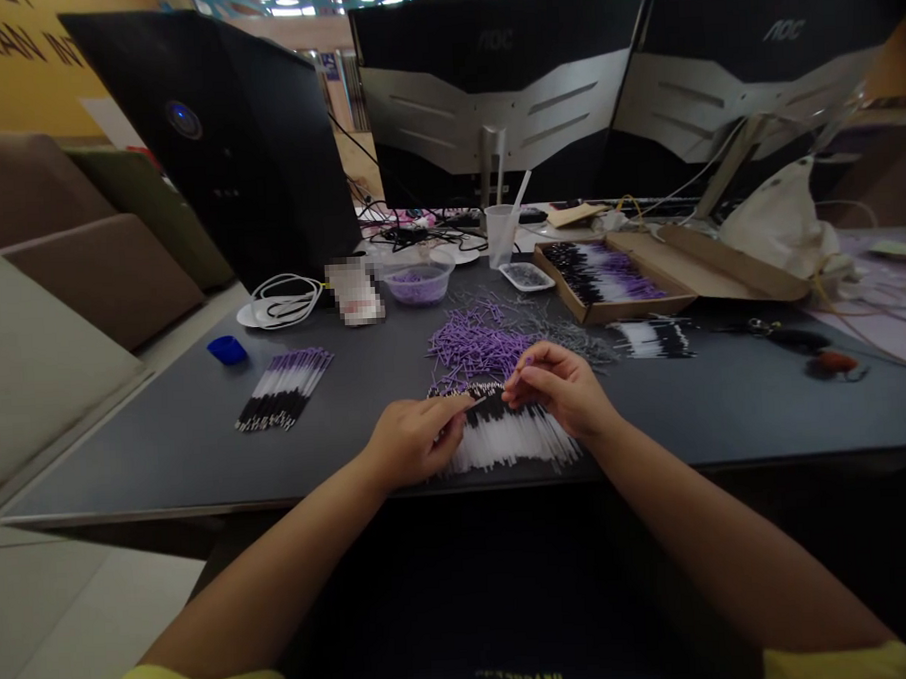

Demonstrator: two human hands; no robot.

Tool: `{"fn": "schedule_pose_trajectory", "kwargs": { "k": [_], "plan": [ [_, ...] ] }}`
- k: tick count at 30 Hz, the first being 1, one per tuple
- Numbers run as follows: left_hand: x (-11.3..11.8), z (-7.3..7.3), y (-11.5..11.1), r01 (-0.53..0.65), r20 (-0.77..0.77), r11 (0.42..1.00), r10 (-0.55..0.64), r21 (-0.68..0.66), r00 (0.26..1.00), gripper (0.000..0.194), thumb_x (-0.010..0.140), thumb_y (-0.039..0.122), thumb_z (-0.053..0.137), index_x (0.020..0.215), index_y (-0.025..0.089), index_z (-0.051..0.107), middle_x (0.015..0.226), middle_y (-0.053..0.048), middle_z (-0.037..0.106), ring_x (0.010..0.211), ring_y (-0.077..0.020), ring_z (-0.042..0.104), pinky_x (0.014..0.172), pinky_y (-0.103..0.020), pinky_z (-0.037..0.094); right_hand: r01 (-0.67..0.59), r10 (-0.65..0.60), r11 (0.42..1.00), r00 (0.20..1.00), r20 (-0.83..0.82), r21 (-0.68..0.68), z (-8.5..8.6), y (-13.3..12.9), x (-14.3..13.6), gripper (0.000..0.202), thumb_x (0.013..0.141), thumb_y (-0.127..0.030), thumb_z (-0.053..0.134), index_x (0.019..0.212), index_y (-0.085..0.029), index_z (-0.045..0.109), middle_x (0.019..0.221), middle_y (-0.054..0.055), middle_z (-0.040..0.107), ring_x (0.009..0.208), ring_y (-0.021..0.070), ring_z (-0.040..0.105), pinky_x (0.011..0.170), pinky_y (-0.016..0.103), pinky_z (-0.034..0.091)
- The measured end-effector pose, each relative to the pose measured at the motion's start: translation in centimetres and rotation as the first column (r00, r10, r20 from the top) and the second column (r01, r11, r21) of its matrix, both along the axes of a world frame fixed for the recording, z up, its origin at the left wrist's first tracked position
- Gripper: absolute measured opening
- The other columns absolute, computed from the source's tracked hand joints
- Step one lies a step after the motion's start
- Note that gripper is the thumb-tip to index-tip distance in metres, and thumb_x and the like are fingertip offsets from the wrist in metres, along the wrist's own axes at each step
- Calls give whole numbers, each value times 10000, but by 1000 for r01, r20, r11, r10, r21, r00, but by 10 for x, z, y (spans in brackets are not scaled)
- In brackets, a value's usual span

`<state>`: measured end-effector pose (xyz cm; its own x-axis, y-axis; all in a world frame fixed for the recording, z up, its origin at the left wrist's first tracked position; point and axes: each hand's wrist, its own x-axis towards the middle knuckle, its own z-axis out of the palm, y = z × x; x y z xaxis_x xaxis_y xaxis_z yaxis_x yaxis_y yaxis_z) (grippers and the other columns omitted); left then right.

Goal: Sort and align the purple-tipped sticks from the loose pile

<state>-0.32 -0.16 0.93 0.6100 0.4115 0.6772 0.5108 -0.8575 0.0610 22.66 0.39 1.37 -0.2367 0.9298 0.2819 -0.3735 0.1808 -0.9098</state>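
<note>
My left hand (412,441) is closed in a pinch on a thin stick (477,403), whose light tip points toward my other hand. Thumb and fingers of my right hand (564,387) are pressed together, with a bit of purple, apparently a small purple tube (529,361), showing between them. Below both hands lies a row of thin black-and-white sticks (514,442), metallic tips facing away from me. Just beyond is a loose heap of short purple tubes (475,344), with grey tubes (573,336) to its right.
A bundle of purple-white-black sticks (286,387) lies left, near a blue cap (226,349). A cardboard box (624,310) of similar sticks stands back right. Behind are a tub (420,281), a small tray (526,276), a cup (501,237), a computer tower (219,139) and monitors (498,97).
</note>
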Motion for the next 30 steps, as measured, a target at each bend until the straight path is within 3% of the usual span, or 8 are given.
{"fn": "schedule_pose_trajectory", "kwargs": {
  "k": [14, 26, 30],
  "plan": [
    [0, -8, 1, 0, -33, 1000, 1, 24, 999, 211, 874, 200, 512, 1051, 168, 621, 817, -30, 728, 639, -111, 667, 578, -205, 483, -198, 192, 979, 975, 109, 52, -1, -6, -4, 168, 816, -264, 685, 853, -193, 538, 927, 55, 736, 815, 167, 716, 784, 351, 580],
    [2, -5, -1, 43, 2, 999, -43, 3, 999, 219, 865, 193, 527, 1059, 160, 624, 778, -13, 718, 575, -102, 637, 545, -207, 466, -183, 175, 981, 979, 107, 62, 3, -9, -7, 204, 796, -291, 703, 839, -189, 531, 878, 38, 737, 786, 153, 714, 772, 336, 588],
    [2, 0, -3, 19, -35, 999, -18, 42, 999, 175, 881, 213, 513, 986, 157, 641, 694, 0, 705, 524, -101, 614, 510, -211, 430, -168, 150, 978, 979, 141, 124, 5, -14, -9, 152, 822, -256, 673, 845, -189, 538, 885, 42, 726, 824, 163, 706, 802, 363, 580]
  ]
}}
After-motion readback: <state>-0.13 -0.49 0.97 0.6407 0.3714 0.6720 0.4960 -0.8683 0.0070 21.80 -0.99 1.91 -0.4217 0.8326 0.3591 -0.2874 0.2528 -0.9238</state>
